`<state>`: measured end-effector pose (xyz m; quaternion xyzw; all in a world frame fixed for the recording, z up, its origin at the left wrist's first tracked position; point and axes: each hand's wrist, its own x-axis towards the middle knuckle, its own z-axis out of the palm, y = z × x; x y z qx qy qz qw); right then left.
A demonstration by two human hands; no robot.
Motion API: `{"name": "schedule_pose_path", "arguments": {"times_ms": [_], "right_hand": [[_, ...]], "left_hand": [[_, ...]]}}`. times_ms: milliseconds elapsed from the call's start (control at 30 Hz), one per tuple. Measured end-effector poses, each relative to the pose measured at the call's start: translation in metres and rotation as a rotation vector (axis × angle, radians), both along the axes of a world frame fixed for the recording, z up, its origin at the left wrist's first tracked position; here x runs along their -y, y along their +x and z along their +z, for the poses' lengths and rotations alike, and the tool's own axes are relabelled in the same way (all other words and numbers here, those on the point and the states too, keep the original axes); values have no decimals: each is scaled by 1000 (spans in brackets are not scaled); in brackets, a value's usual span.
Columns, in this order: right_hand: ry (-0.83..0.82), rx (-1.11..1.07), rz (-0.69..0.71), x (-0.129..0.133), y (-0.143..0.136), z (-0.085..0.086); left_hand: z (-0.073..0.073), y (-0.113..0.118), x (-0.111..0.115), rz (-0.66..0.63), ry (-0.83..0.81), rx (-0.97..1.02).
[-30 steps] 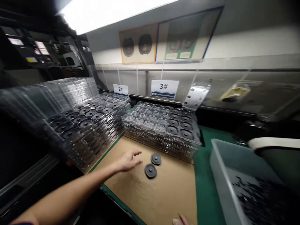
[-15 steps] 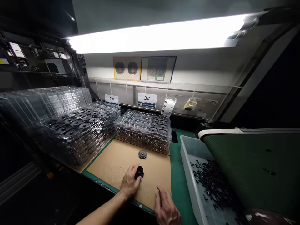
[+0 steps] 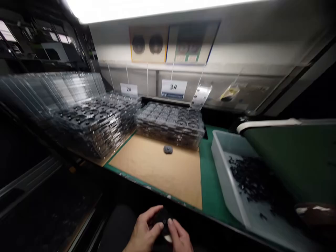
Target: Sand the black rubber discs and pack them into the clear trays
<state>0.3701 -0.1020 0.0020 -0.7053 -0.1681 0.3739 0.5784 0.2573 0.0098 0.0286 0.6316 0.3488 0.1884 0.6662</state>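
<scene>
Pale wall (image 3: 241, 52) rises behind the far edge of the green-topped table (image 3: 210, 168), under a bright lamp (image 3: 157, 8). From the head view, much of which is blurred, a brown sheet (image 3: 157, 171) covers the middle of the table, its lower border running close along the near edge. One loose dark disc (image 3: 168, 149) lies towards the sheet's far side, just in front of the right tray stack (image 3: 170, 120); a broad stretch of sheet separates it from the near edge. The left tray stack (image 3: 105, 129) fills the table's left side, leaving only a thin green strip beside the sheet. On the right, a wider green band runs between the sheet and the translucent bin (image 3: 231, 182), which holds small black pieces (image 3: 252, 178); a green belt (image 3: 296, 150) overhangs the bin's right side.

Both hands are in front of the near edge, off the tabletop. The left hand (image 3: 145, 229) is curled around a dark piece (image 3: 164, 220), thumb on its face. The right hand (image 3: 180, 236) is narrow, its fingertips at the piece's right side; whether it grips or only touches, I cannot tell.
</scene>
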Motion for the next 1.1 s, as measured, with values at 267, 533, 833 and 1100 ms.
{"name": "schedule_pose_path", "arguments": {"times_ms": [267,533,833,1100], "right_hand": [[-63,-751,84,14,-43,45],[-72,-303,221,-7,-45,72],[109,402,343,-16,-42,125],[137,636,439,-16,-42,140]], "left_hand": [[21,-63,2,-201,-446,58],[60,-81,-6,117,-606,285],[75,-83,-10,242,-629,359],[78,-79,-8,182,-542,364]]}}
